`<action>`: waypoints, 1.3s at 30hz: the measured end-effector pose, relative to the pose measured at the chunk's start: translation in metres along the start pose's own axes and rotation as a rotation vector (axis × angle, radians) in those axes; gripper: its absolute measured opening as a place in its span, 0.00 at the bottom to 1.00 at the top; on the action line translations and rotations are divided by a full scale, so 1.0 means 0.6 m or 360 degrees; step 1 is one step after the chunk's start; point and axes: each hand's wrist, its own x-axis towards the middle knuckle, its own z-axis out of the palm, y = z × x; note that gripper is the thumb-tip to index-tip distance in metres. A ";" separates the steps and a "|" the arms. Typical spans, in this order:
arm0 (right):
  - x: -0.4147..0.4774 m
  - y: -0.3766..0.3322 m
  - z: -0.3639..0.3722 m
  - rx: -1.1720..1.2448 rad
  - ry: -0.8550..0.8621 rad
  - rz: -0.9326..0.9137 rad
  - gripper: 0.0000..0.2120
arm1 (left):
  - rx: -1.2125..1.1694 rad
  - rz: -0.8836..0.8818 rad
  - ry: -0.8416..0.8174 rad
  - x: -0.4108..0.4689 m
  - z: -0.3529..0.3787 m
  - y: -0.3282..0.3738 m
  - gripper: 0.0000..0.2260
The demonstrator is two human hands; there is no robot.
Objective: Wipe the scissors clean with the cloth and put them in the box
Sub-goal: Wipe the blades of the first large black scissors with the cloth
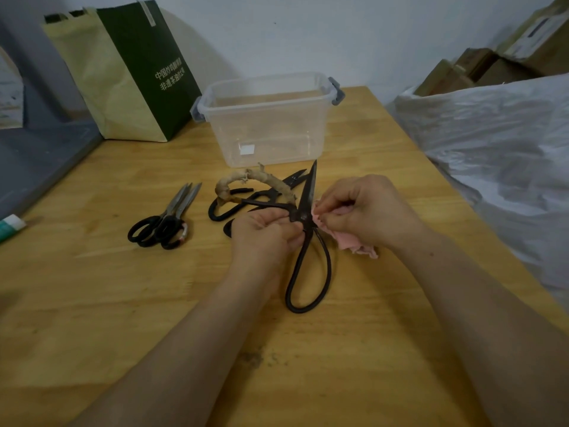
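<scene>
My left hand (pixel 264 234) grips large black iron scissors (pixel 308 241) near the pivot, blades spread, one blade pointing up toward the box. One big loop handle hangs down toward me. My right hand (pixel 366 211) pinches a pink cloth (pixel 354 243) against the right side of the pivot. The clear plastic box (pixel 268 118) with grey latches stands open and empty behind, at the table's far middle.
Two pairs of black-handled steel scissors (pixel 166 223) lie left of my hands. Black scissors with a cloth-wrapped handle (pixel 246 189) lie in front of the box. A green and yellow paper bag (pixel 123 72) stands far left. White plastic sheeting (pixel 492 134) borders the right edge.
</scene>
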 end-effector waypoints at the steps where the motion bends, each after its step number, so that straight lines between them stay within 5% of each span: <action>1: 0.001 0.002 -0.001 0.0040 0.0074 0.0055 0.10 | 0.0003 0.0004 -0.0013 0.000 0.000 0.000 0.10; 5: 0.001 -0.002 0.003 0.0337 0.0050 -0.0036 0.10 | 0.0035 0.0013 -0.0038 0.003 -0.001 -0.003 0.09; 8: 0.002 -0.004 0.017 0.0001 -0.0129 -0.0168 0.13 | 0.0024 -0.0033 0.0010 0.004 -0.003 -0.004 0.09; 14: 0.006 -0.013 0.032 -0.0145 0.0056 -0.0165 0.03 | 0.0095 -0.0004 -0.0031 0.000 0.002 -0.008 0.10; 18: 0.012 -0.025 0.057 -0.0484 0.0187 -0.0085 0.07 | 0.0074 -0.0016 0.0017 -0.002 0.007 -0.011 0.11; 23: 0.001 -0.009 0.020 0.0299 -0.0070 0.0023 0.04 | 0.0013 -0.0072 0.0050 0.002 -0.001 -0.006 0.12; 25: -0.002 -0.004 0.017 0.0338 -0.0162 -0.0015 0.06 | 0.0014 -0.0096 0.0069 0.005 -0.001 -0.007 0.16; 36: 0.016 -0.024 0.062 -0.0370 0.0252 -0.0019 0.06 | 0.0014 -0.0009 0.0023 0.000 0.003 -0.004 0.09; 39: 0.020 -0.012 0.027 0.0045 0.0403 0.0287 0.04 | -0.0050 -0.0038 0.0047 -0.002 0.003 -0.001 0.10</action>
